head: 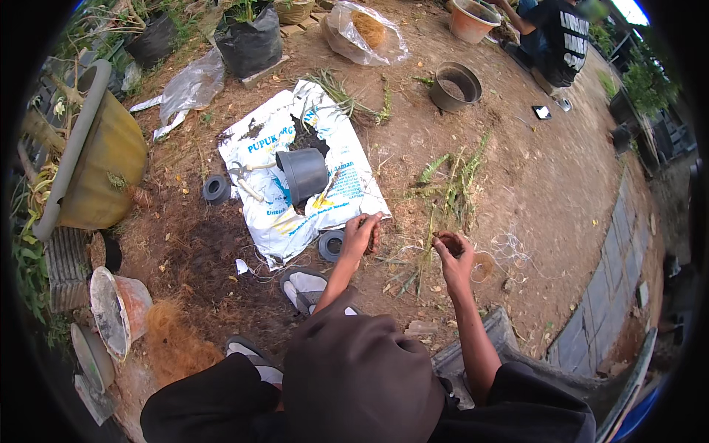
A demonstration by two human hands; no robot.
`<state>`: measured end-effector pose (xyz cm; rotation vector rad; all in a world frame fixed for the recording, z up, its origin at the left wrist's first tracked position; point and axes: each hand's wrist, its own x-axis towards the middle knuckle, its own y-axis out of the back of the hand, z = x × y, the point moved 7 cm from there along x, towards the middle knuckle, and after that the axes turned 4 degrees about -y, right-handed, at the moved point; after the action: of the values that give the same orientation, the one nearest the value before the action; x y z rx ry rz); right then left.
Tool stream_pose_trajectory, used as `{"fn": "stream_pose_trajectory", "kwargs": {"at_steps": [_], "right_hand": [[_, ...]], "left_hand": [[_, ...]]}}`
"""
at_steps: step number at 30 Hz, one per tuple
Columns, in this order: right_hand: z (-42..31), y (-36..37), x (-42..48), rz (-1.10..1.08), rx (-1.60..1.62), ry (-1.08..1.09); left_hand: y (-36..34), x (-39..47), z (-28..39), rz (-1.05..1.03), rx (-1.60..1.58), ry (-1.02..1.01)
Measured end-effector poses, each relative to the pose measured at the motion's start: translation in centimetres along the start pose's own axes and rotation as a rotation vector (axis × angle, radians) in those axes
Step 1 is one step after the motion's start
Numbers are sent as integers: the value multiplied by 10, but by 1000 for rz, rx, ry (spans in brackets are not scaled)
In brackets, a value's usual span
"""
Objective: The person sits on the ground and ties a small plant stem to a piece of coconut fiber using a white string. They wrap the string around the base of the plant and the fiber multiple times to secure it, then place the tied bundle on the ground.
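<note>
My left hand [363, 235] is raised just past the near right corner of a white printed sack [266, 235]. Its soiled fingers are curled, and whatever lies inside them is hidden. To the right, my right hand [457, 252] bends with thumb and fingertips close together, beside a thin green stalk [429, 232]; whether it pinches the stalk is unclear. A black plastic pot [309, 174] lies tilted on the torn sack. Left of it are two small hand tools [249, 188] with pale handles. Cut fern fronds [462, 185] lie on the soil beyond my right hand.
Tangled clear string [509, 249] lies right. Small dark ring-shaped pots [216, 189] flank the sack. Brown fibre [180, 343] and a tipped bucket [130, 307] are left. Farther off are an upright pot [457, 87], a plastic bag of fibre [365, 33] and a seated person [559, 44].
</note>
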<state>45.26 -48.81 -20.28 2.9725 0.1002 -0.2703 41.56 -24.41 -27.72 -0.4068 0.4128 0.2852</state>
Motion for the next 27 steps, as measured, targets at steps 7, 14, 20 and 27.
{"fn": "stream_pose_trajectory", "kwargs": {"at_steps": [7,14,20,27], "right_hand": [[-90,-106,-10,-452,-56,55],[-161,-271,-60,-1137,-209,269],[-171,-358,-105,-1407,-357,345],[-188,-409,-147,-1496,-673,660]], "left_hand": [[52,-53,48,-43,-668,-17],[121,-125,87,132,-574,-199],[163,-175,99,239,-612,-316],[183,-211,117,270,-655,-444]]}}
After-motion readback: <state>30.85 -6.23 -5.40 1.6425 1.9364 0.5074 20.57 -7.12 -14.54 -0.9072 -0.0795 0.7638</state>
